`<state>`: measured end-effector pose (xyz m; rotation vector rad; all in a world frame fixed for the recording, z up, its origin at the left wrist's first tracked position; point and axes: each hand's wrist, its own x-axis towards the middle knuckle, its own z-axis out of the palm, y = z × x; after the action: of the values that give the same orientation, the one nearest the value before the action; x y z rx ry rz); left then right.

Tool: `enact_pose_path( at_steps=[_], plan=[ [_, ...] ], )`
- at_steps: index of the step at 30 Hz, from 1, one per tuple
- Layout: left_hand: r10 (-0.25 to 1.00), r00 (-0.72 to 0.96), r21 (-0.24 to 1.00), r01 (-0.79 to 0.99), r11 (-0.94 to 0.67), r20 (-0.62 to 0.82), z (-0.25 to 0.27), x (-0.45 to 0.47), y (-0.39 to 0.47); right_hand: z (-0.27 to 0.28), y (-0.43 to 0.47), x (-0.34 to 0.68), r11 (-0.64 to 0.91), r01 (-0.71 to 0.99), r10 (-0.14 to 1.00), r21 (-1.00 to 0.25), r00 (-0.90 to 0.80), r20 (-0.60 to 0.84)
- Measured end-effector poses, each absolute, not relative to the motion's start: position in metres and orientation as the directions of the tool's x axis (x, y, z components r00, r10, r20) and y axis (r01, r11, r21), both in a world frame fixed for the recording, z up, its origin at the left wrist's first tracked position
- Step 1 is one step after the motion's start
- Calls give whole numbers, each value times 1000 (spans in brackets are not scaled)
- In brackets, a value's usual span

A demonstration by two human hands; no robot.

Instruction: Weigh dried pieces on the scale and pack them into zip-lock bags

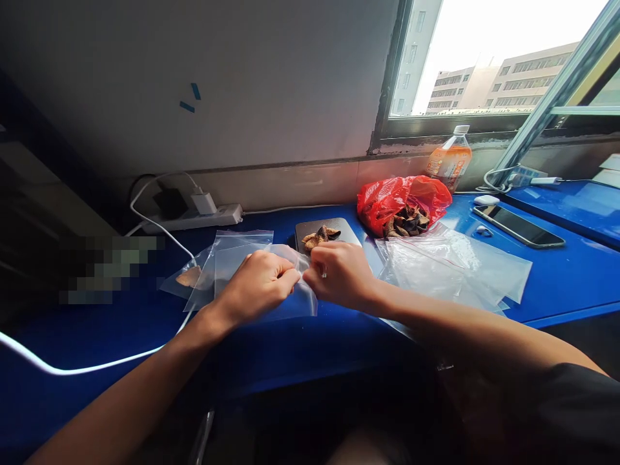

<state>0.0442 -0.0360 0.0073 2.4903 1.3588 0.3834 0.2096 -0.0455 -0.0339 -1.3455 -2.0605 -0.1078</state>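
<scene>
Both hands meet over the blue table, fingers curled in a pinch on a clear zip bag (303, 303). My left hand (261, 281) grips the bag's left side, and my right hand (341, 271) grips it close by. Just beyond them, brown dried peel pieces (320, 236) lie on a flat silver scale (345, 227). A red plastic bag (382, 203) stands open at the back, with more dark dried pieces (409, 221) in it. Left of my hands are flat clear bags (242, 240), one with a brown piece (188, 276) inside.
A pile of clear zip bags (450, 265) lies right of the scale. Farther right are a phone (520, 226), a white earbud case (486, 200) and an orange drink bottle (451, 161). A power strip (194, 218) and white cable (97, 369) are on the left.
</scene>
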Motion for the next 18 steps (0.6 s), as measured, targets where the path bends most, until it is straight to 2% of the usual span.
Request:
enact_pose_path(
  at_steps=[2,5,11,18],
  plan=[
    [858,503,374,780,-501,102,7,43,-35,-33,-43,211,433,856,803,-282,-223,553],
    [867,489,408,775,-482,96,7,42,-33,-36,-43,212,479,839,751,-259,-239,616],
    [856,512,463,742,-484,74,6,41,-33,-45,-47,211,637,770,576,-42,-439,690],
    [866,496,449,762,-466,58,7,38,-32,-52,-45,211,642,766,569,-48,-434,698]
  ],
)
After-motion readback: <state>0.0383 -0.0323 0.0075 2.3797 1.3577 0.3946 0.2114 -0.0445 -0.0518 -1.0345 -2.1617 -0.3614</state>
